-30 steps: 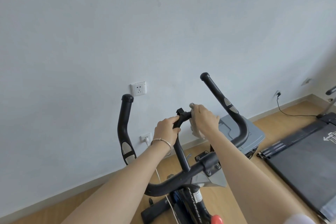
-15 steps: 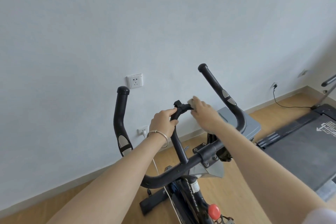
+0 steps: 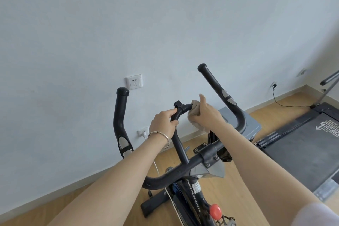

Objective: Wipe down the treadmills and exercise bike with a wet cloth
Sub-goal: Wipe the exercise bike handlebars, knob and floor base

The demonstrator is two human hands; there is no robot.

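On the centre loop bar [image 3: 178, 143] of the exercise bike [image 3: 194, 189], the left hand [image 3: 163, 124] clenches the tube — probably steadying it — while the right hand [image 3: 207, 113] grips the cloth [image 3: 195, 108] against the curve; a treadmill [image 3: 302, 143] lies far right.

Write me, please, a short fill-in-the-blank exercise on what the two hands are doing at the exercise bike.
1. The right hand holds a ____ against the curved centre bar of the exercise bike.
2. The left hand grips the same bar and wears a ____ on its wrist.
3. On the floor to the right of the bike lies a ____.
4. The knob low on the bike's frame is ____.

Missing words: cloth; bracelet; treadmill; red.
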